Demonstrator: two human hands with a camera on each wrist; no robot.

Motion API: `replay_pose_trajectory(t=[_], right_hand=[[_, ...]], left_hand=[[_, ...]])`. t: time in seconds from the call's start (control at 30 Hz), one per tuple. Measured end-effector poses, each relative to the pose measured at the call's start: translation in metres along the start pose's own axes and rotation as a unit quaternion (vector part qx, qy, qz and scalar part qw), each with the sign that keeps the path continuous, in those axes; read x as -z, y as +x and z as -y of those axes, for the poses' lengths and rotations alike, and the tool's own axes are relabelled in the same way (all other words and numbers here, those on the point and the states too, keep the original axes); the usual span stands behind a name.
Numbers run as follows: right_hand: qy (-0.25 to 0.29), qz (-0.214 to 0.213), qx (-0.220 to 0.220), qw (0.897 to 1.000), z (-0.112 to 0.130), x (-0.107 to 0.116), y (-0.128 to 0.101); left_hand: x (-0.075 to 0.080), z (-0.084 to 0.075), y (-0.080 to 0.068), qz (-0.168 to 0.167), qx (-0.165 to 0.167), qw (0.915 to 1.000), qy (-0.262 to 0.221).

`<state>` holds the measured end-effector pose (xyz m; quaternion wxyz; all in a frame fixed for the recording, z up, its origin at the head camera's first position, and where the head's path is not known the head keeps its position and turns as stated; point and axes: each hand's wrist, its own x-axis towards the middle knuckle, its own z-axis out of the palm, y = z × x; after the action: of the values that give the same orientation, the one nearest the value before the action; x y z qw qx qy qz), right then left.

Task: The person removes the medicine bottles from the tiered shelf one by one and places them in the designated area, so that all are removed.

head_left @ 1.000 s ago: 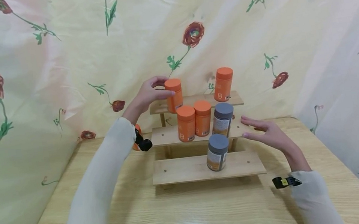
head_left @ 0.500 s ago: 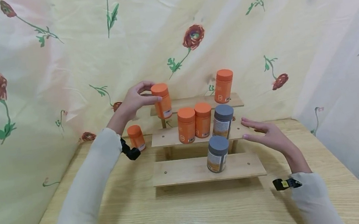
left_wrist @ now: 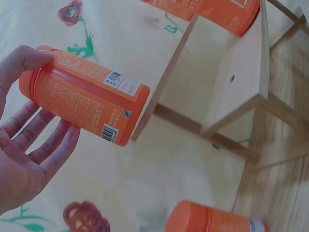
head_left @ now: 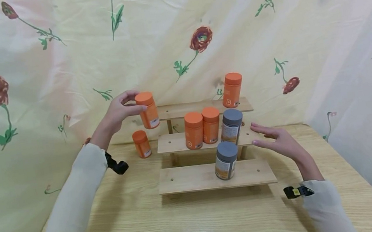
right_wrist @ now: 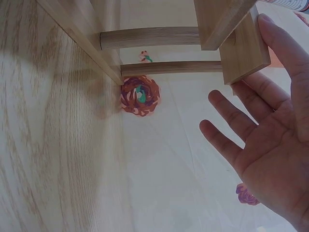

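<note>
Fingers of my left hand (head_left: 117, 111) curl round an orange bottle (head_left: 148, 110), thumb on the near side of its cap end and fingertips behind, so the bottle hangs in the air to the left of the stepped wooden rack (head_left: 211, 175), level with its top step and clear of it. From the left wrist view the bottle lies slanted across my fingers (left_wrist: 46, 142), barcode label facing out, cap end toward my thumb.

Below that hand, a smaller orange bottle (head_left: 141, 143) stands upright on the wooden table (head_left: 186, 225), just beside the left end of the middle step.

On the middle step two orange bottles (head_left: 203, 127) stand side by side, touching or nearly so, and a grey-capped bottle (head_left: 231, 125) stands just right of them. On the lowest step another grey-capped bottle (head_left: 225, 160) stands alone, right of centre. On the top step a tall orange bottle (head_left: 232, 90) stands near the right end.

Further right, my right hand (head_left: 277, 139) hovers at the right end of the middle step, fingers straight and spread, palm toward the rack, grasping nothing. In the right wrist view the fingertips sit close to the end of the plank; I cannot tell whether they touch it.

Floral cloth (head_left: 41, 64) hangs behind and on both sides.
</note>
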<state>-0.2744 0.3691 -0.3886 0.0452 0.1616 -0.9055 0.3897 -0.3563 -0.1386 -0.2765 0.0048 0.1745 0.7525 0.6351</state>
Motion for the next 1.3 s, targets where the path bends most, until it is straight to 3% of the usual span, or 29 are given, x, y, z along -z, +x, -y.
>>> replay_pose_trajectory(t=[0.2, 0.57, 0.97, 1.3], right_hand=[[0.010, 0.000, -0.005, 1.000, 0.004, 0.001, -0.002], [0.010, 0.011, -0.001, 1.000, 0.036, 0.004, -0.010], [0.013, 0.008, -0.011, 1.000, 0.032, 0.004, -0.009], [0.006, -0.006, -0.005, 1.000, -0.005, -0.001, 0.000]], left_hand=[[0.014, 0.003, -0.010, -0.015, 0.006, 0.9999, 0.003], [0.035, 0.016, -0.021, -0.054, 0.036, 0.9975, 0.026], [0.049, 0.030, -0.028, -0.080, 0.048, 0.9952, 0.029], [0.063, 0.046, -0.032, -0.104, 0.078, 0.9900, 0.054]])
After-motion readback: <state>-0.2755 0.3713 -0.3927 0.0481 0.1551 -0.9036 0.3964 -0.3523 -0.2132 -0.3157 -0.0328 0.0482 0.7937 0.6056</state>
